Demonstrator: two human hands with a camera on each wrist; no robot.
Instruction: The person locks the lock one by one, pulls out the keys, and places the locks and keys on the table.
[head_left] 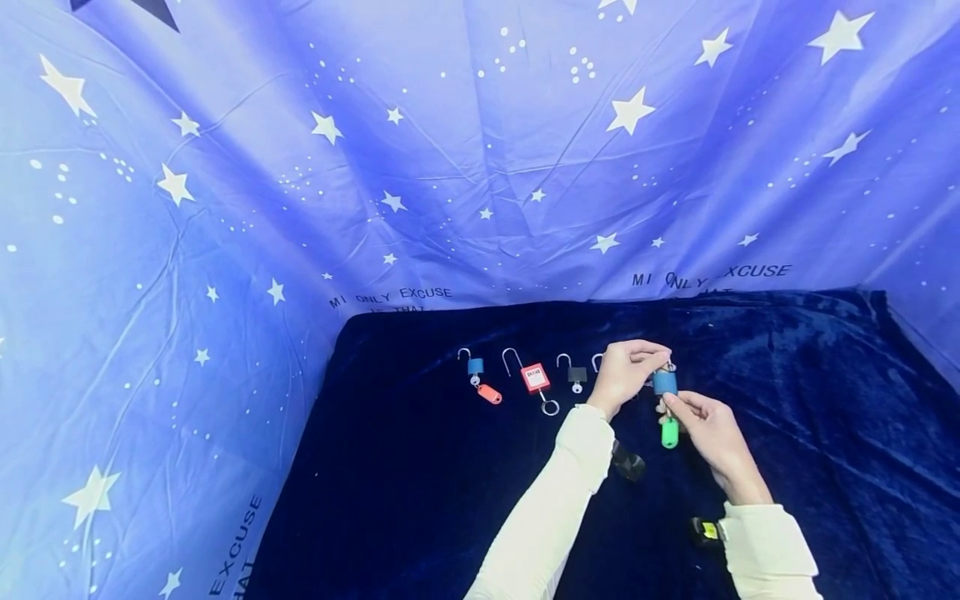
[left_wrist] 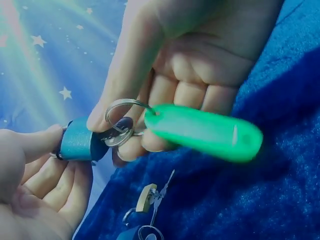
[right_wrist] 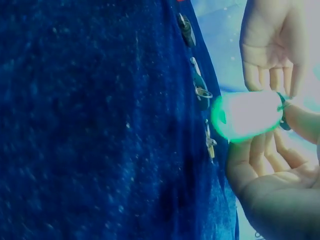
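Observation:
Both hands hold a blue padlock (head_left: pixel 665 382) up above the dark cloth. My left hand (head_left: pixel 628 372) pinches it at the shackle end, so its fingertips partly cover the shackle. At the keyhole end, my right hand (head_left: pixel 708 433) pinches the padlock's base and the key (left_wrist: pixel 117 135) between thumb and fingers. A bright green key tag (left_wrist: pixel 205 132) hangs from the key by a metal ring (left_wrist: pixel 125 102). Whether the shackle is locked cannot be made out. In the right wrist view the tag (right_wrist: pixel 250 116) is overexposed and hides part of the padlock.
Left of the hands, a row on the dark blue cloth (head_left: pixel 420 500) holds an open blue padlock (head_left: pixel 476 367) with an orange tag (head_left: pixel 489 393), a red one (head_left: pixel 535 377) and a dark one (head_left: pixel 577 374). A brass padlock (left_wrist: pixel 146 198) with keys lies below the hands. Starry curtains (head_left: pixel 480 167) enclose the cloth.

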